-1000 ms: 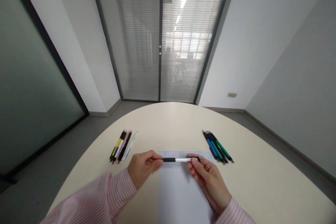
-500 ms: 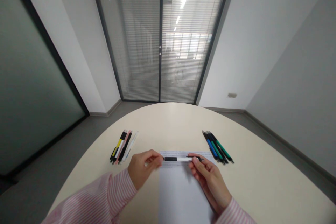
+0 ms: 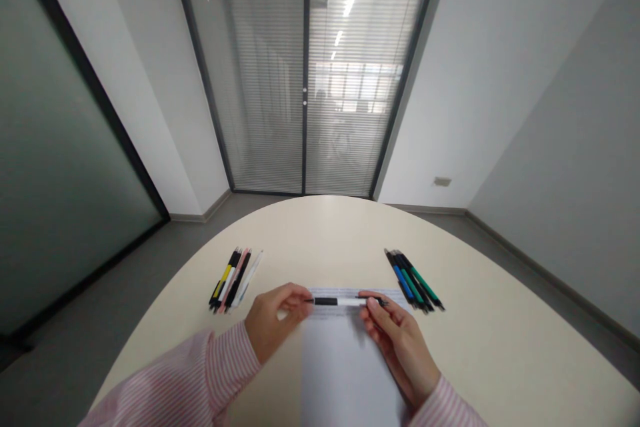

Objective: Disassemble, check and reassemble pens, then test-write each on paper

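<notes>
A pen [image 3: 340, 301] with a black grip and a white barrel is held level above the far end of a white sheet of paper [image 3: 345, 367]. My left hand [image 3: 275, 323] pinches its tip end with closed fingers. My right hand [image 3: 400, 343] grips the other end, by the black clip, fingers wrapped round it. Both sleeves are pink striped.
The round cream table [image 3: 500, 347] carries two rows of pens: yellow, white, pink and black ones [image 3: 234, 278] at the left, blue, green and black ones [image 3: 414, 280] at the right. Glass doors with blinds [image 3: 305, 73] stand beyond the table.
The pen and both hands have shifted slightly away from me; the left fingers have closed tighter round the tip end.
</notes>
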Demonstrator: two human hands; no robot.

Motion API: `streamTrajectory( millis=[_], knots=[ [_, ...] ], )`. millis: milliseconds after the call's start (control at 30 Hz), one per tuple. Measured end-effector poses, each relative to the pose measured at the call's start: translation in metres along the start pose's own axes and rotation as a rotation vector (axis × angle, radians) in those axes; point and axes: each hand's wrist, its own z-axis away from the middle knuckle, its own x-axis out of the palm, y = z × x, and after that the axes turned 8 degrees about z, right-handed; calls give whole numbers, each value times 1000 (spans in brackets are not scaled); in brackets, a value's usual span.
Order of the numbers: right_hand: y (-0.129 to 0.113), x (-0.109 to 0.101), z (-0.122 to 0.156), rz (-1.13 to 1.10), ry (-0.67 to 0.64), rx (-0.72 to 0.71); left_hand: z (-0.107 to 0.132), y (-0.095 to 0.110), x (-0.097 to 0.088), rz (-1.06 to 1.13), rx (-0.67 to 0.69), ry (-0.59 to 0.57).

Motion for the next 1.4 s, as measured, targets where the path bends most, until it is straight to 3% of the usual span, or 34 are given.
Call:
streamTrajectory(
  millis=[133,300,533,700,833,1033,1400],
  knots=[
    [1,0,0,-4,-12,-7,0,0,0,-11,19,38],
    [0,0,0,-10,-24,-6,1,-3,-1,-100,12,-38],
    [-1,2,1,-16,-13,-7,3,0,2,-93,136,8],
    [-1,0,1,-13,-12,-10,2,1,2,-27,-20,-19],
    [0,-1,0,-5,-15,-4,0,-3,1,12,-46,-18],
    [0,1,0,-39,-14,0,-6,-6,1,396,-227,83],
    [1,-1,0,-47,-32,-9,-7,-2,-2,540,-251,46]
  ],
)
